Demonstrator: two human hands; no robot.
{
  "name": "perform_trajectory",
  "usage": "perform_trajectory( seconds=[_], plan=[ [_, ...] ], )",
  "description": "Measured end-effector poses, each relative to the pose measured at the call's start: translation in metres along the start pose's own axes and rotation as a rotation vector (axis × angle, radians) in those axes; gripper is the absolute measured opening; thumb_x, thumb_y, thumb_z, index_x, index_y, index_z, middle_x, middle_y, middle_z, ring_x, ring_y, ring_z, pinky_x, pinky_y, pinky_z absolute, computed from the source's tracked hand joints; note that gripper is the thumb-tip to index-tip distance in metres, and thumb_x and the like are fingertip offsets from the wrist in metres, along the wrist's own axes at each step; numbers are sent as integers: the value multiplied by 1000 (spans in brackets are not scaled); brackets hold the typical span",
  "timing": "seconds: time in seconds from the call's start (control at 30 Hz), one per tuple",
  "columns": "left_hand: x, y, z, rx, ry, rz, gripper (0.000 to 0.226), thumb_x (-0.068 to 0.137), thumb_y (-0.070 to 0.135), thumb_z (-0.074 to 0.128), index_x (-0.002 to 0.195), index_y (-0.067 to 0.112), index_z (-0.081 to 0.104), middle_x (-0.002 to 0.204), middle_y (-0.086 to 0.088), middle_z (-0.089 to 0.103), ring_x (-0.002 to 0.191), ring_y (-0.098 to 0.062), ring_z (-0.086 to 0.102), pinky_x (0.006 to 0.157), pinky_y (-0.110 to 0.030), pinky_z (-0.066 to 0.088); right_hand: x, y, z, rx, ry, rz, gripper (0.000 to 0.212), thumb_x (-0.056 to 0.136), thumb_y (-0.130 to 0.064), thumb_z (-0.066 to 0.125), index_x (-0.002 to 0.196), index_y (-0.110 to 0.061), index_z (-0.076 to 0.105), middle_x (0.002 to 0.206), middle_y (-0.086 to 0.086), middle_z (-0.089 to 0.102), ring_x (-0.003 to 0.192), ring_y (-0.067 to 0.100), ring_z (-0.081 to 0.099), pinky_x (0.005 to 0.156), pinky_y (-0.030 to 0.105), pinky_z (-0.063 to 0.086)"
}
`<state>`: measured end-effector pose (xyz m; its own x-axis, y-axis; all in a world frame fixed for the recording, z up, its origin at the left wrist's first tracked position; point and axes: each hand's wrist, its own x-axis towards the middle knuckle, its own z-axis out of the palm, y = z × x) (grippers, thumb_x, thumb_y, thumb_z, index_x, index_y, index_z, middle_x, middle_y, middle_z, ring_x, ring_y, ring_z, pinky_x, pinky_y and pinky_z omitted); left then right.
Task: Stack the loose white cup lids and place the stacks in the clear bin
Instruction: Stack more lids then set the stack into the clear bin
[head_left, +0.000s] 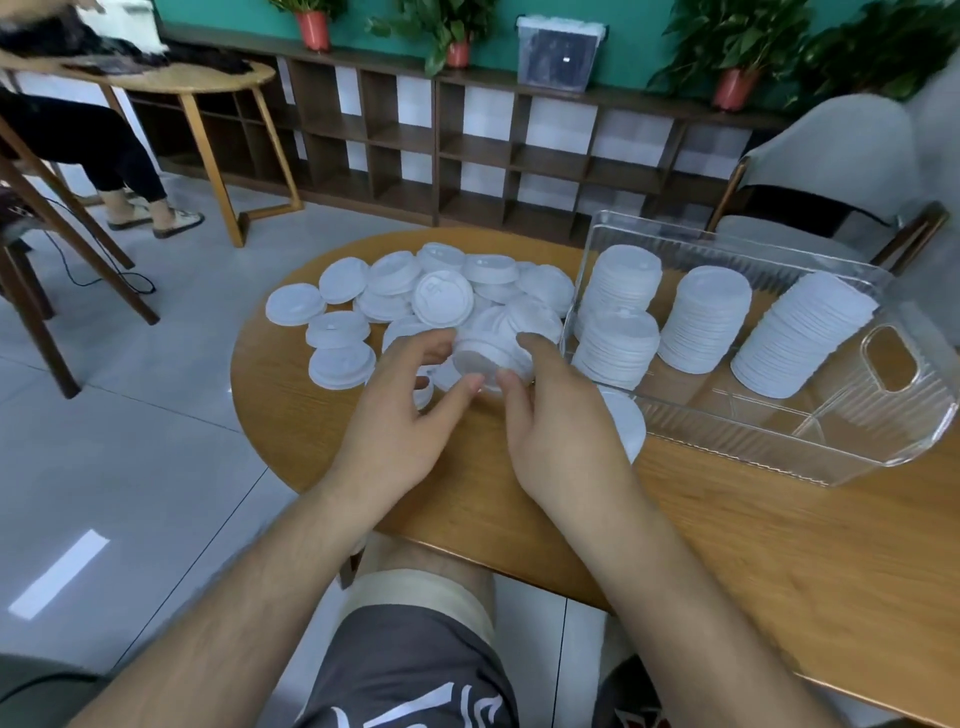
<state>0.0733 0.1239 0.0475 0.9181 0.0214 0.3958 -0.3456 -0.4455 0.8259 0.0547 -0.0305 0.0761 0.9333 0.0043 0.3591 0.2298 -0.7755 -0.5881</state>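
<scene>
Several loose white cup lids (395, 291) lie in a heap on the wooden table (727, 525), left of the clear bin (831, 452). Inside the bin stand several tall stacks of lids (706, 319). Both hands meet at a short stack of lids (491, 358) in front of the heap. My left hand (410, 415) holds it from the left with thumb and fingers curled around its rim. My right hand (561, 421) grips it from the right, index finger over the top. Another lid (626, 421) lies partly hidden under my right hand.
A grey chair (831, 171) stands behind the bin. A low wooden shelf (467, 145) with red plant pots runs along the back wall. At the left another person sits by a second wooden table (171, 78). My knee is below the table edge.
</scene>
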Motion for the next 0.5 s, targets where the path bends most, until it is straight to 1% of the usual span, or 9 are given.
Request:
perform_trajectory(
  seconds=[0.07,0.17,0.27,0.3,0.33,0.37,0.4,0.43,0.5],
  plan=[
    [2,9,7,-36,-23,28,50,90,28,75,135,29,55,124,12,57,119,3,54,98,-12,43,0,2,-17,71,37,16,43,105,-29,51,147,-22,43,104,9,70,93,23,66,82,40,53],
    [5,20,25,-81,-59,35,62,83,18,83,135,35,53,123,17,50,115,4,55,97,-11,44,-1,14,-38,167,84,28,35,105,-26,53,139,-31,47,99,0,67,89,18,65,80,38,54],
    [7,28,44,-96,-111,38,71,79,18,86,138,33,52,126,17,46,110,5,56,96,-7,42,-2,33,-51,157,117,23,26,104,-26,54,130,-28,56,107,-2,61,91,15,63,85,34,52],
    [8,29,50,-87,-132,45,72,78,19,86,141,30,52,127,17,46,110,4,56,96,-7,41,-4,40,-55,146,119,22,27,104,-26,55,131,-27,58,113,-2,59,91,11,62,87,30,52],
    [8,30,55,-68,-153,55,74,78,22,87,143,26,51,127,17,45,111,3,56,97,-8,41,-6,44,-59,146,116,27,29,103,-26,56,132,-25,59,118,-2,57,89,7,61,87,21,50],
    [9,31,59,-51,-171,66,76,77,25,86,144,25,51,127,19,45,112,3,55,97,-9,41,-8,49,-63,156,110,37,31,103,-25,57,134,-23,59,122,-3,54,87,5,61,85,13,48],
    [9,32,62,-40,-185,76,76,77,27,86,145,24,51,127,21,45,112,3,55,97,-9,41,-10,52,-67,169,102,50,34,102,-24,59,135,-22,59,123,-3,53,86,3,60,83,9,45],
    [8,33,66,-35,-197,85,75,78,29,85,144,24,51,126,22,45,111,4,55,96,-8,41,-11,57,-69,178,91,63,36,100,-23,60,136,-21,59,124,-4,52,85,2,59,82,6,44],
    [7,34,72,-27,-227,114,70,78,36,82,141,28,53,122,20,48,110,3,55,94,-9,41,-13,65,-73,180,77,94,41,97,-25,63,138,-22,60,124,-7,51,86,3,57,82,7,42]
  ],
)
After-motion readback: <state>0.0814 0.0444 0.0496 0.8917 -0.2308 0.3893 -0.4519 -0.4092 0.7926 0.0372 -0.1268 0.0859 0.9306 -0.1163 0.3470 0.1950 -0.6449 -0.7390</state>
